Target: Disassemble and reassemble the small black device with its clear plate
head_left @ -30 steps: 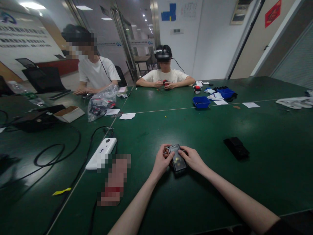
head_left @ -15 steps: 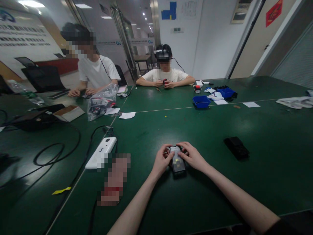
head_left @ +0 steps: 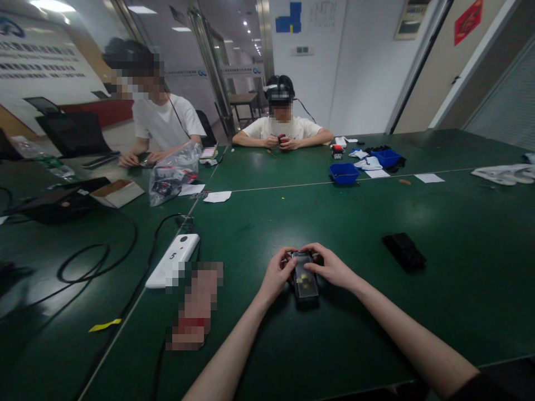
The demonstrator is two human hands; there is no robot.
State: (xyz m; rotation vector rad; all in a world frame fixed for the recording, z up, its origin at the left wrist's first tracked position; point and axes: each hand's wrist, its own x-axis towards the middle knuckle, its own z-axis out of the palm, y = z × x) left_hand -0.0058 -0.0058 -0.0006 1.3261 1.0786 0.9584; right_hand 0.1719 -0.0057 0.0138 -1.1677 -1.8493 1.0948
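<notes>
A small dark rectangular device (head_left: pixel 305 281) with a glossy face lies on the green table (head_left: pixel 343 223) in front of me. My left hand (head_left: pixel 278 274) grips its left side with curled fingers. My right hand (head_left: pixel 330 266) grips its far right end, the fingers pinched over the top edge. Both forearms reach in from the bottom of the view.
A black pouch (head_left: pixel 403 251) lies to the right. A white power strip (head_left: pixel 173 260) with black cables (head_left: pixel 83 267) sits to the left. Further off are a blue tray (head_left: pixel 344 173), a plastic bag (head_left: pixel 173 174), a cardboard box (head_left: pixel 118 193) and papers. Two people sit at the far side.
The device has turned flatter and straighter on the table, its face now darker. My right hand's fingers have shifted over its far end. My left hand stays on its left side.
</notes>
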